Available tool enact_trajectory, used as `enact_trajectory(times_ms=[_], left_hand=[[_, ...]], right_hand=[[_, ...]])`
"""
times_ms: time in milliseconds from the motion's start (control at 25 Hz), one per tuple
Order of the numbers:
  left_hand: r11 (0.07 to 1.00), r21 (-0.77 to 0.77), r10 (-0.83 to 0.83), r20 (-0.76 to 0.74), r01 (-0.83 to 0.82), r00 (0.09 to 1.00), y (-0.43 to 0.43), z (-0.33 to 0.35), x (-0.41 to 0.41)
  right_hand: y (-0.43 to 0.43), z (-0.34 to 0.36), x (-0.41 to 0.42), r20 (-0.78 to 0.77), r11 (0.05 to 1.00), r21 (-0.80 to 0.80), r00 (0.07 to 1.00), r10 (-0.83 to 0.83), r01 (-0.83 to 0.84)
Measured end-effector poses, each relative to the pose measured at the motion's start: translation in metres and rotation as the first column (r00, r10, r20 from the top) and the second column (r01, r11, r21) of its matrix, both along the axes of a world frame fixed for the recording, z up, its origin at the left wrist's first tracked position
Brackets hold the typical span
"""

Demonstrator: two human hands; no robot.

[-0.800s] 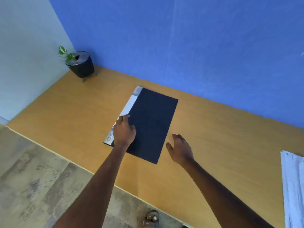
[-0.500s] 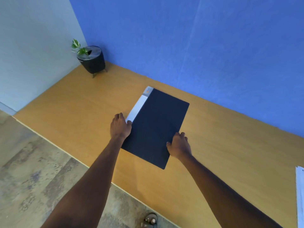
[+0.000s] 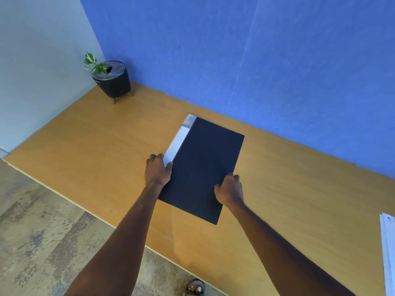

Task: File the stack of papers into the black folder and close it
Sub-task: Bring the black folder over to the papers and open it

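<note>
Now one black folder (image 3: 203, 167), lying closed and flat on the wooden surface (image 3: 85, 146), set at a slant, with a white spine strip along its left edge and a small orange logo at the strip's far end. Two bare hands on it: left hand (image 3: 157, 170) curled over the near part of the white strip, fingers bent and thumb on the black cover, a grip holding the folder's left edge; right hand (image 3: 229, 190) clasped on the right edge near the lower corner, fingers folded over the rim, a grip holding that side. One stack of white papers (image 3: 389, 253), only partly in view at the right border of the surface, well apart from the folder and touched by neither hand. Nothing visible of the folder's inside, so cannot tell what it contains. One black pot (image 3: 113, 82) on small legs in the far left corner, holding one small green plant (image 3: 94, 64). Blue wall behind, pale wall to the left, one sandalled foot (image 3: 195, 287) on the floor below.
</note>
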State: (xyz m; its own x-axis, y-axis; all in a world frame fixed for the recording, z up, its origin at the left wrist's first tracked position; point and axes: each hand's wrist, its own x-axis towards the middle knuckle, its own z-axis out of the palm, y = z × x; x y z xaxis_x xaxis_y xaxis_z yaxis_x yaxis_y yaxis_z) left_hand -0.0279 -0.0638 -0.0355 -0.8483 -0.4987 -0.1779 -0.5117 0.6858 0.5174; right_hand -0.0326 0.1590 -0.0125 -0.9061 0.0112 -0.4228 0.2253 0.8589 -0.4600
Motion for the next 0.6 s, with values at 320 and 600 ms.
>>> enact_trajectory(times_ms=[320, 600], left_hand=[[0.920, 0.386, 0.103, -0.076, -0.066, 0.992, -0.010, -0.008, 0.011], [0.619, 0.777, 0.219, -0.037, -0.110, 0.975, -0.009, -0.002, 0.025]], right_hand=[[0.019, -0.002, 0.008, -0.001, 0.998, -0.032, 0.999, -0.045, 0.045], [0.037, -0.003, 0.007, -0.002, 0.995, -0.077, 0.998, -0.064, 0.063]])
